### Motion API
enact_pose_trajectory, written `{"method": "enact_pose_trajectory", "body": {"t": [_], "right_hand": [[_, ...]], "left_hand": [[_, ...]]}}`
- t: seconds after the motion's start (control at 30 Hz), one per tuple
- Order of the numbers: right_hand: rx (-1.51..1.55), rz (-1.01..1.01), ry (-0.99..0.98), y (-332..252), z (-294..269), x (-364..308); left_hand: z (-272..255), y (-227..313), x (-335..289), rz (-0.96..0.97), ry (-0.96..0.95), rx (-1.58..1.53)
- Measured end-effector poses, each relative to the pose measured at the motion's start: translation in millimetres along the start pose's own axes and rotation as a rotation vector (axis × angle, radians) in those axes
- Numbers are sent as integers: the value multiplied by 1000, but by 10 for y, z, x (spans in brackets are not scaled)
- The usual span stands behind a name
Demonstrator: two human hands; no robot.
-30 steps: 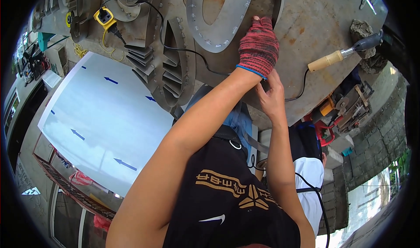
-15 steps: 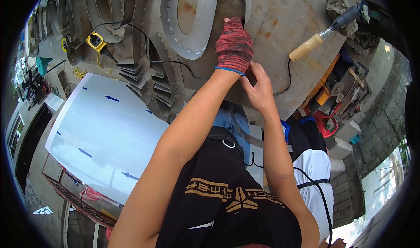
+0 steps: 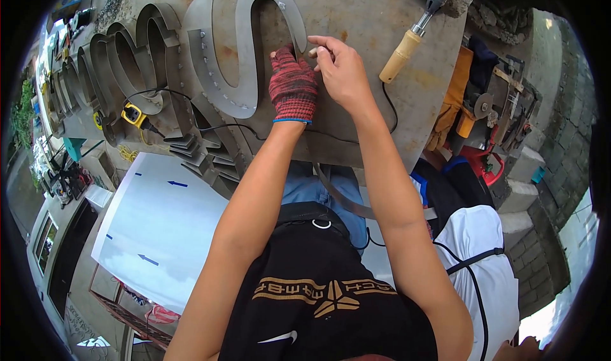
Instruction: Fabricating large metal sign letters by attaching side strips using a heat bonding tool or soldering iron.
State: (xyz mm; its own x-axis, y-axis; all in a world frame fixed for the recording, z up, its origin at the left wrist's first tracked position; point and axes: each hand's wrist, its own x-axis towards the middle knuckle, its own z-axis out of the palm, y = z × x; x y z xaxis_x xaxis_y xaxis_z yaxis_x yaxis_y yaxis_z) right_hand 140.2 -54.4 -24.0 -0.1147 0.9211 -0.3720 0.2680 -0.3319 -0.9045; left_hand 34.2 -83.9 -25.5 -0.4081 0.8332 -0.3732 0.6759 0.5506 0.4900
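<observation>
A curved grey sheet-metal letter [image 3: 249, 49], shaped like an S with small bright spots along its edges, lies on the metal table [image 3: 356, 135]. My left hand [image 3: 293, 90], in a red and black knit glove, has its fingers closed around the strip near the letter's right end. Bare, my right hand [image 3: 340, 71] is just right of that end, index finger stretched toward the tip and the other fingers partly bent. Whether it touches the metal I cannot tell. Right of it, a soldering iron [image 3: 402, 54] with a wooden handle rests with its head on a stone.
More bent metal letters [image 3: 153, 49] stand at the left, beside a yellow extension socket [image 3: 133, 115]. A black cord [image 3: 331, 138] crosses the table under my forearms. At the right are an angle grinder [image 3: 474, 114] and a red plastic chair [image 3: 489, 164]. A white panel [image 3: 162, 218] is lower left.
The view has shifted, so the table shows lower and further left. My right hand has moved from beside the left wrist up to the letter's end. The left hand keeps its grip.
</observation>
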Motion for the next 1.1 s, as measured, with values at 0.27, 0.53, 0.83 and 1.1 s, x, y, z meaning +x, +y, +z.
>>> {"method": "enact_pose_trajectory", "body": {"t": [0.27,0.53,0.83,1.1], "right_hand": [[115,227,-166,-116,61,513],[-80,26,0,-530,185,811],[-710,-405,-98,-1153,973,2216],[-916,-412,-132,-1111,1249,2494]], "left_hand": [[195,-187,-2,66,109,5],[185,-226,-25,85,93,-33],[304,-261,-51,142,126,-19],[205,-226,-59,71,-28,-43]]}}
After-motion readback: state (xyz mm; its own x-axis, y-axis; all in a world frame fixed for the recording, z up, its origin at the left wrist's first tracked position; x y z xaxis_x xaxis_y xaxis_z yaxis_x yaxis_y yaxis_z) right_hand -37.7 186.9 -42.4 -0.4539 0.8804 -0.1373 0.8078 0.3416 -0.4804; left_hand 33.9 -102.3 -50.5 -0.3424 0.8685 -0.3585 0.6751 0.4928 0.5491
